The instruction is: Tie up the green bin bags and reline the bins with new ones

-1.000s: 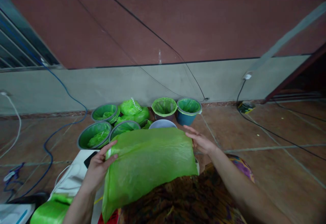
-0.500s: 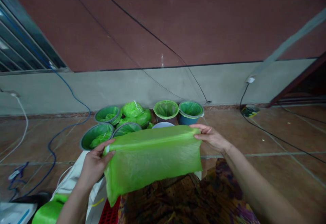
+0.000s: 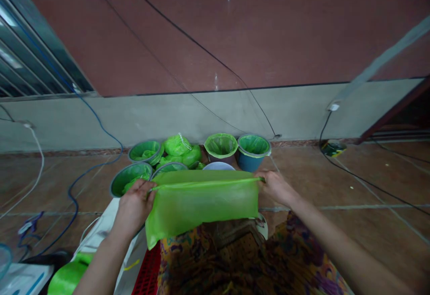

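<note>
A light green plastic bag hangs stretched flat between both of my hands, above my patterned clothing. My left hand pinches the bag's upper left corner. At the opposite upper corner my right hand grips it, fingers pressed together. The bag's lower edge hangs loose. Just behind it stands a pale round bucket or basin, mostly hidden by the bag.
Bins lined with green bags stand by the wall, such as a blue one and a dark one. Tied green bags lie beside them. A blue cable crosses the floor at left; a red crate is near me.
My hands have drawn the bag tauter along its upper edge, and the left hand has moved slightly right. The bag's lower left corner has risen. The view has shifted a little.
</note>
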`<state>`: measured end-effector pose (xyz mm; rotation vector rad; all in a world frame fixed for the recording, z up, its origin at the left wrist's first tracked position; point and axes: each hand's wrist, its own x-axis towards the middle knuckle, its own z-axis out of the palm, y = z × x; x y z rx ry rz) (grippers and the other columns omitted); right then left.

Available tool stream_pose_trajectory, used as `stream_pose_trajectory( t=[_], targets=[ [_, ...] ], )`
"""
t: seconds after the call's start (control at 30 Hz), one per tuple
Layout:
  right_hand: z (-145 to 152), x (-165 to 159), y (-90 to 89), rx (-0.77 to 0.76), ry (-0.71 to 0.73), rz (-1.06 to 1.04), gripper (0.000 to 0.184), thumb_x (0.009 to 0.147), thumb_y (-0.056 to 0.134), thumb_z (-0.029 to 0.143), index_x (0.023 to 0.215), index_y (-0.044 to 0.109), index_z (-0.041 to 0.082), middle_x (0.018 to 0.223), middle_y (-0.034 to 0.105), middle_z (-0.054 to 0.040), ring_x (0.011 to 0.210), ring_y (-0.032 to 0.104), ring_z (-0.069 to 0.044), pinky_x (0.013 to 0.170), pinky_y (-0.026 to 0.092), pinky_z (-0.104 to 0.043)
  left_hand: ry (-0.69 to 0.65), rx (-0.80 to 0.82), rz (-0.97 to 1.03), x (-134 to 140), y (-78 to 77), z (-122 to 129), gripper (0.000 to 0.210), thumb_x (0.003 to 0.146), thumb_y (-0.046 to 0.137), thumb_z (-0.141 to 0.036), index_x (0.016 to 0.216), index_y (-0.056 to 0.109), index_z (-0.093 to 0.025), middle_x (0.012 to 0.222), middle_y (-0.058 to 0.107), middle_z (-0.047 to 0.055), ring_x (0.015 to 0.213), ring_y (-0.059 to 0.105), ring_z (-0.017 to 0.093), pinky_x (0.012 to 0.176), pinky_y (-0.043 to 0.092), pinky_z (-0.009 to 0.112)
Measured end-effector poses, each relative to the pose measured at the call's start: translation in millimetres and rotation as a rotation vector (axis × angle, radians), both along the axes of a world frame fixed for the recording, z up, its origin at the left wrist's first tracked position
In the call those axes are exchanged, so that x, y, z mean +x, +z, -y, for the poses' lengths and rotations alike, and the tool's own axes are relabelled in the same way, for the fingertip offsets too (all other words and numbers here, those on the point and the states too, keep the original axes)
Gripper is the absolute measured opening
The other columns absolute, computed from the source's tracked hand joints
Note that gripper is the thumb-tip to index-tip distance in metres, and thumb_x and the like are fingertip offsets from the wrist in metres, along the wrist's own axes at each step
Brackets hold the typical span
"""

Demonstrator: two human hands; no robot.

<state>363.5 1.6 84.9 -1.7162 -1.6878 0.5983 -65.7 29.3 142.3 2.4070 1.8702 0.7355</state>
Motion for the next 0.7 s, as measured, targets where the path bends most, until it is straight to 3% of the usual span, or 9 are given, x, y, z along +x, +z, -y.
stream_pose_trajectory(
  t=[0.1,0.2,0.3,0.37,0.5,0.6,0.7],
  targets=[
    [3,7,6.1,0.091,0.004,-0.011,0.017,0.075,0.058,0.02,0.082,0.073,0.022,0.113,0.066,-0.0088,0.103,0.061,-0.024,0.098,0.042,-0.037,-0.006,0.081,0.166,0,9.9,5,0.022,0.075,0.057,-0.041,0.079,0.066,-0.022,0.122,0.061,0.011,0.114,0.056,0.03,0.099,0.045,0.04],
    [9,9,13.0,0.164,0.004,-0.319,0.012,0.076,0.063,0.03,0.082,0.07,0.022,0.136,0.056,-0.0081,0.123,0.051,-0.027,0.108,0.034,-0.041,-0.056,0.039,0.469,0,18.8,14,0.026,0.073,0.062,-0.047,0.077,0.06,-0.021,0.133,0.056,0.009,0.123,0.051,0.03,0.1,0.044,0.038],
    [15,-3,16.3,0.103,-0.032,-0.733,0.019,0.08,0.062,0.04,0.089,0.066,0.023,0.123,0.065,-0.0082,0.11,0.06,-0.027,0.098,0.043,-0.041,-0.002,-0.041,0.719,4,19.9,24,0.034,0.076,0.059,-0.054,0.087,0.053,-0.021,0.104,0.068,0.008,0.097,0.063,0.025,0.081,0.05,0.033],
    [16,-16,15.4,0.083,-0.16,-0.851,0.025,0.081,0.06,0.047,0.09,0.062,0.023,0.101,0.072,-0.0083,0.09,0.065,-0.025,0.081,0.05,-0.037,0.121,0.002,0.692,9,17.7,28,0.037,0.078,0.055,-0.055,0.092,0.051,-0.022,0.077,0.065,0.002,0.074,0.062,0.021,0.067,0.047,0.029],
    [10,-37,9.5,0.233,-0.346,-0.518,0.032,0.085,0.051,0.054,0.081,0.057,0.022,0.077,0.066,-0.0051,0.073,0.059,-0.021,0.069,0.045,-0.031,0.352,0.113,0.4,14,12.7,28,0.034,0.081,0.051,-0.05,0.099,0.053,-0.021,0.056,0.048,-0.005,0.053,0.051,0.018,0.055,0.039,0.027],
    [3,-47,-1.0,0.268,-0.338,-0.237,0.031,0.09,0.041,0.051,0.077,0.049,0.024,0.067,0.058,-0.0025,0.066,0.054,-0.02,0.065,0.039,-0.03,0.325,0.022,0.301,5,5.1,23,0.031,0.081,0.049,-0.048,0.098,0.054,-0.022,0.056,0.05,-0.004,0.053,0.054,0.019,0.055,0.04,0.028],
    [-3,-60,-25.1,0.195,-0.289,-0.116,0.027,0.092,0.036,0.045,0.078,0.047,0.025,0.067,0.057,-0.0032,0.065,0.054,-0.021,0.063,0.035,-0.03,0.238,-0.098,0.288,-15,-13.1,16,0.03,0.078,0.049,-0.05,0.089,0.053,-0.023,0.066,0.061,0.001,0.063,0.061,0.022,0.06,0.045,0.03]
  ],
)
